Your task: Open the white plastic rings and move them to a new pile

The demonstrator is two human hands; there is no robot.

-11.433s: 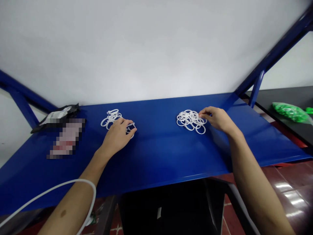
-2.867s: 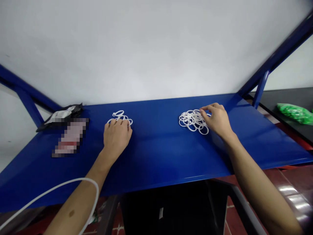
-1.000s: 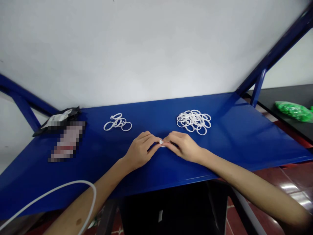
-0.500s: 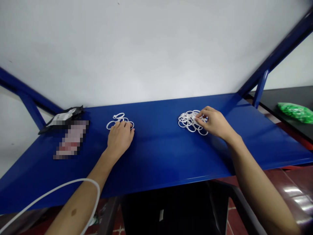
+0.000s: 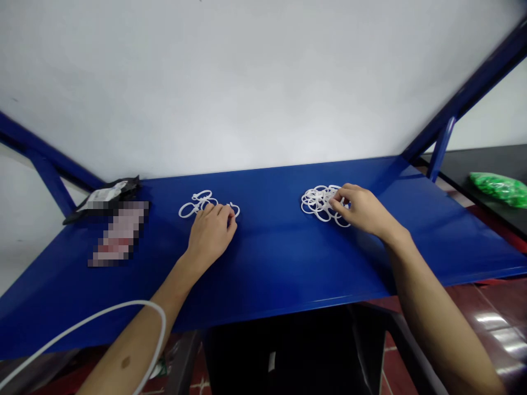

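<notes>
A small group of white looped cable ties lies on the blue table left of centre. My left hand rests over its right side, palm down with fingers curled. One white loop sticks out beside its index finger and thumb, seemingly pinched there; the fingertips are partly hidden. A larger tangled pile of white looped cable ties sits right of centre. At that pile's right edge, my right hand has thumb and forefinger closed on a loop, though the exact grip is hard to see.
On the left of the blue table lie a black plastic package and a blurred pinkish packet. A white cable arches over my left forearm. Farther right, a bag of green items rests on a dark surface.
My left hand has slid a little to the right, and a white loop at its fingers has moved right with it. My right hand stays almost still at the pile.
</notes>
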